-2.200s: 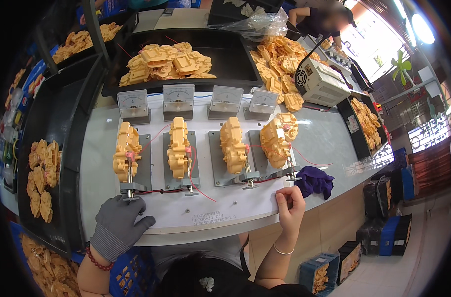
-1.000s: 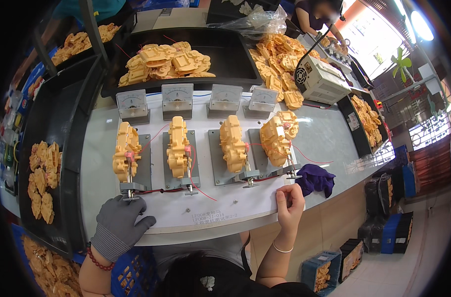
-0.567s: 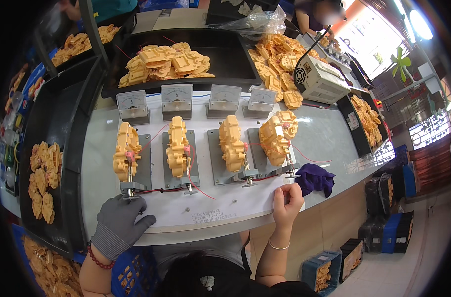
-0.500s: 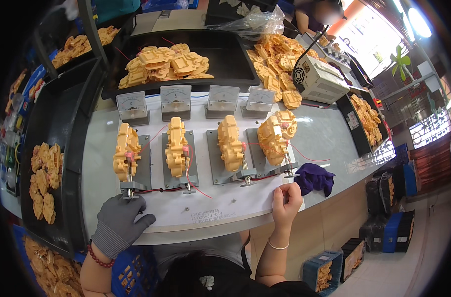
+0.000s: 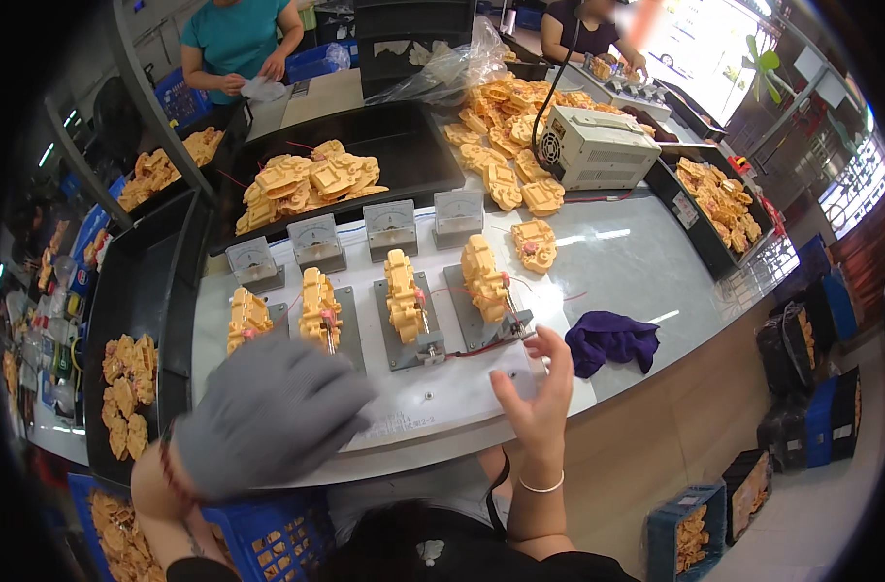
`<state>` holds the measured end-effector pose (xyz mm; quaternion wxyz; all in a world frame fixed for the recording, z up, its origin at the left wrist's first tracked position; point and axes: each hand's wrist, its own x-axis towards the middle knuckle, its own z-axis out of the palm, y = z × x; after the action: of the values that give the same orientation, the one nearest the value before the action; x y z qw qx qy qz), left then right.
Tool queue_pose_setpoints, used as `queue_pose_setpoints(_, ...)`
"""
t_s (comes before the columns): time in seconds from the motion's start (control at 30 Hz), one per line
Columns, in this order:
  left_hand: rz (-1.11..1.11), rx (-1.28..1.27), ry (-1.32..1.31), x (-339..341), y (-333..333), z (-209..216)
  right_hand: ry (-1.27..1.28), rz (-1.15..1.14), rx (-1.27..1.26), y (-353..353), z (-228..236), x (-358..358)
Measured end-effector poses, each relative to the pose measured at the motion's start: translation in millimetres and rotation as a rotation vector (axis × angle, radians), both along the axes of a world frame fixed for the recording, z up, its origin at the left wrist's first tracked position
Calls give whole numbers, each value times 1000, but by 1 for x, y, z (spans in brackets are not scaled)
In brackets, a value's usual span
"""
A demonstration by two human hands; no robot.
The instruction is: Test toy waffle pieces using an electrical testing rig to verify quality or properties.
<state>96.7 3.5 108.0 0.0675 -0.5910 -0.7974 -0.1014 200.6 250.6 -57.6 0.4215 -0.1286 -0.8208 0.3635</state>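
My left hand (image 5: 268, 412), in a grey glove and smeared by motion, is raised in front of the two left test stands and hides their lower parts. Bare and open, my right hand (image 5: 538, 403) has its thumb and fingers apart, fingertips beside the metal clamp (image 5: 518, 325) of the rightmost stand. Several yellow plastic gearbox-like housings stand upright in a row on grey bases, among them the rightmost housing (image 5: 485, 278) and its neighbour (image 5: 404, 296). Thin red wires run from them. Behind the row are small analog meters (image 5: 392, 230). One loose housing (image 5: 534, 245) lies flat beyond the rightmost stand.
A black tray (image 5: 418, 136) with piled housings is at the back, beside a larger heap (image 5: 506, 116) and a white power box (image 5: 603, 150). Another black tray (image 5: 171, 291) is at left. A purple cloth (image 5: 612, 342) lies at right. Two people work across the table.
The view has shifted. My left hand has lifted off the leftmost clamp and moved right. My right hand, closed before, has opened beside the rightmost clamp.
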Motion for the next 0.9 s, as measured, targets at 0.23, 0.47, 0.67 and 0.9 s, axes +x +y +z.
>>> queue_pose_setpoints(0.23, -376, -63, 177, -109, 149, -83, 194, 230, -296, -9, -26, -29)
queue_pose_setpoints(0.47, -530, -107, 363, -126, 179, -69, 247, 269, -316, 3, -32, -19)
queue_pose_setpoints(0.67, 241, 896, -499, -150, 12, 33, 175, 207, -248, 3, -26, -16)
queue_pose_setpoints(0.9, 1066, 549, -935, -189, -391, -115, 302, 103, -181, -11, -33, -21)
